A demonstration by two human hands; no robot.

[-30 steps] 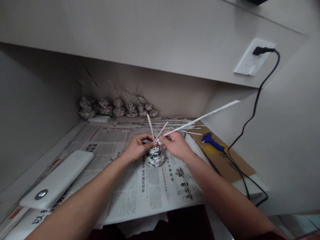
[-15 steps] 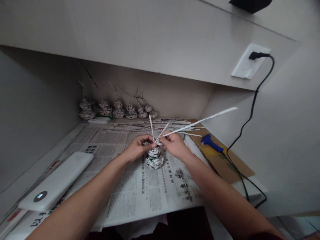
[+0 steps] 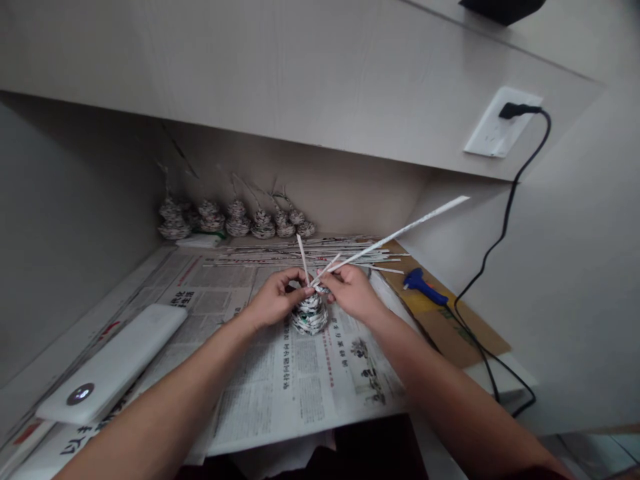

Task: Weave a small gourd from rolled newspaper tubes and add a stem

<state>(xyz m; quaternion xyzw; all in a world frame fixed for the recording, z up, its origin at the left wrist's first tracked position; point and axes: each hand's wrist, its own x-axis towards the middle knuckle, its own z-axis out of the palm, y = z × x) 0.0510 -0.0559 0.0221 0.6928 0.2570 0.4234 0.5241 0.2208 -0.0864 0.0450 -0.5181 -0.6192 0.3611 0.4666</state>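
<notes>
A small gourd woven from rolled newspaper (image 3: 310, 319) stands on the newspaper sheets in front of me. My left hand (image 3: 277, 299) is closed in a pinch at its narrow top, beside an upright paper strip (image 3: 302, 259). My right hand (image 3: 354, 292) pinches a long white paper strip (image 3: 405, 230) close to the gourd's neck; its free end slants up to the right. A shorter strip end (image 3: 331, 264) sticks out between the hands. Fingers partly hide the neck.
Several finished-looking paper gourds (image 3: 238, 219) line the back wall. Loose paper sticks (image 3: 310, 252) lie behind my hands. A blue glue gun (image 3: 426, 288) with a black cord rests on cardboard (image 3: 475, 337) at right. A white power bank (image 3: 115, 363) lies at left.
The long strip's free end has swung slightly up and left. The shorter strip has tilted to the right. Both hands remain at the gourd's top.
</notes>
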